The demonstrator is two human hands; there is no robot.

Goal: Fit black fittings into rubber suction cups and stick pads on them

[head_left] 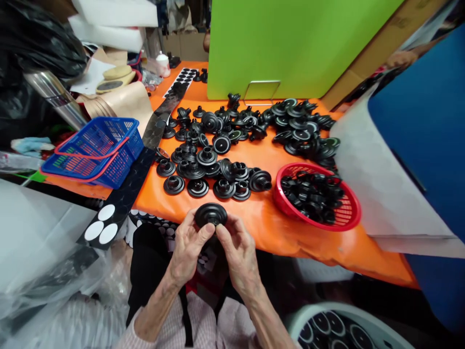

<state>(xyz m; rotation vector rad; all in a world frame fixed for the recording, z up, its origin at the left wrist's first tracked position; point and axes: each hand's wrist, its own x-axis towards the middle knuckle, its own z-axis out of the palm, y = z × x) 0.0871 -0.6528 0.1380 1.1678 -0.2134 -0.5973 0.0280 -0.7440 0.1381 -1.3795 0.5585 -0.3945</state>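
Note:
Between my two hands, just off the table's front edge, is a black ridged disc (210,213). My left hand (189,242) is closed on its left side, thumb at the near face. On the other side my right hand (238,247) grips it too, and the thumbs almost meet. Just beyond lie several similar black discs (198,187) with short raised necks, in a loose heap. To the right, a red plastic basket (354,208) holds many small black parts (312,196). The fingertips under the disc are hidden.
An orange-covered table (290,247) carries more piled discs (301,126) at the back right. A blue basket (90,150) with red handles stands left, by a black strip with white round stickers (108,233). A green board (290,48) rises behind. A pale tub (301,315) of discs sits below right.

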